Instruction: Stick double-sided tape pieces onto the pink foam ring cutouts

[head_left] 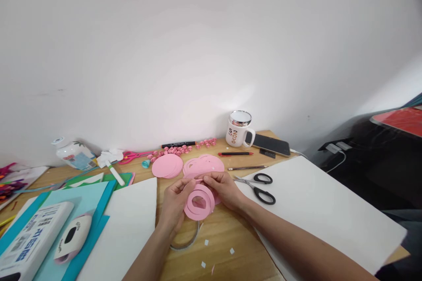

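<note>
Both my hands meet over the wooden table (227,232) near its middle. My left hand (175,205) and my right hand (224,189) pinch a pink paper spiral (199,203) between their fingertips; its rings hang down between the hands. Just behind lie a stack of pink paper discs (167,166) and more cut pink spirals (203,166). Black-handled scissors (259,186) lie open right of my right hand.
Large white sheets (316,204) lie right and left (128,224). Blue paper (84,204), a white box (31,239) and a paper punch (73,236) sit at the left. A mug (239,129), phone (271,144), pens, small pink rolls (180,149) and a bottle (70,153) line the wall.
</note>
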Motion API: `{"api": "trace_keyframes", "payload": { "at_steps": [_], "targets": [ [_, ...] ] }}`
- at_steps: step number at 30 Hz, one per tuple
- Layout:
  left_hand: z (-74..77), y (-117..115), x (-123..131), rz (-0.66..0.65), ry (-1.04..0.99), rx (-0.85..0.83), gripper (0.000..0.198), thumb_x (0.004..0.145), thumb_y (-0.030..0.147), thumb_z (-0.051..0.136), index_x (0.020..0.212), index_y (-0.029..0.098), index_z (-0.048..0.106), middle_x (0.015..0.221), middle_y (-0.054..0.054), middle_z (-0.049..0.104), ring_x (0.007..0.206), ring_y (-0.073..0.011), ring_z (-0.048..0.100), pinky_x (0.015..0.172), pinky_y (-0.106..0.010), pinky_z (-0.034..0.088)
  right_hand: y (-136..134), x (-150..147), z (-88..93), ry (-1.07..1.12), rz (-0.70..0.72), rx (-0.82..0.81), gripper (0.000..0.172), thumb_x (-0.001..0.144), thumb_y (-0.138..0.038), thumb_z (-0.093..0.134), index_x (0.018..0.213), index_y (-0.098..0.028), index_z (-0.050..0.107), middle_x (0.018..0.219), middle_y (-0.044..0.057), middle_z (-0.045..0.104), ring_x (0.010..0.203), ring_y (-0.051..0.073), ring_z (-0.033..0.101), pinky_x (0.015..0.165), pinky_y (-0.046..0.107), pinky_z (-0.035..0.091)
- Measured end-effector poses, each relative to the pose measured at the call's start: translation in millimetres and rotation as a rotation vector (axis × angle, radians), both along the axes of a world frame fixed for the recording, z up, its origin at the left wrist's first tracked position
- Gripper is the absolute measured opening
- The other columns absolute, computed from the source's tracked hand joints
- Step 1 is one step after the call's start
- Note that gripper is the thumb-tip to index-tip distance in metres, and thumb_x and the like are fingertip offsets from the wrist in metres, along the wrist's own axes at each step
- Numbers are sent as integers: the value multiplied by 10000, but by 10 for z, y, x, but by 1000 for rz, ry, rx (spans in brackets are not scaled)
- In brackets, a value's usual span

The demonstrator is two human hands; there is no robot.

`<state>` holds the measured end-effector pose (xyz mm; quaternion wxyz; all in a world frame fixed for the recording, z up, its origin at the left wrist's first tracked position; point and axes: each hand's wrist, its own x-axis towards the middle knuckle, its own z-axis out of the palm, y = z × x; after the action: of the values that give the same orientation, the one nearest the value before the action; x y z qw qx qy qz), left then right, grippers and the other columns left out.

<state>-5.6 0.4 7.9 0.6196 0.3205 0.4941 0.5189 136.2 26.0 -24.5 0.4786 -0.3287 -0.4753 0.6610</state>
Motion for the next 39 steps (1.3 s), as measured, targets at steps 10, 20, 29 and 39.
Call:
{"api": "trace_keyframes", "payload": {
  "at_steps": [10,20,29,39],
  "targets": [
    [-34,1,-1,-32,17,26,275,575,303,754,768,112,706,672,-67,698,569,-148,604,540,-231,472,0,4,5,-25,-32,-15,345,683,-450,646,825,-140,701,809,66,700,709,164,608,697,303,464],
    [-51,1,-5,-52,20,29,255,597,313,741,756,118,700,669,-61,693,578,-150,603,557,-240,468,-5,9,27,-44,-78,-44,308,639,-421,688,746,-133,704,765,66,703,645,152,601,644,289,471],
    [-47,-16,10,-89,45,36,271,619,322,727,795,117,709,717,-73,702,598,-153,607,538,-223,458,-36,-10,45,-45,-96,-42,284,619,-403,706,708,-134,691,718,54,686,617,144,594,639,294,473],
    [-79,15,-4,-43,-39,-21,235,592,292,746,726,108,687,638,-41,664,567,-132,584,542,-231,484,541,674,270,-1083,-412,443,286,829,-101,399,1034,-134,596,955,129,646,868,217,595,755,329,436]
  ]
}}
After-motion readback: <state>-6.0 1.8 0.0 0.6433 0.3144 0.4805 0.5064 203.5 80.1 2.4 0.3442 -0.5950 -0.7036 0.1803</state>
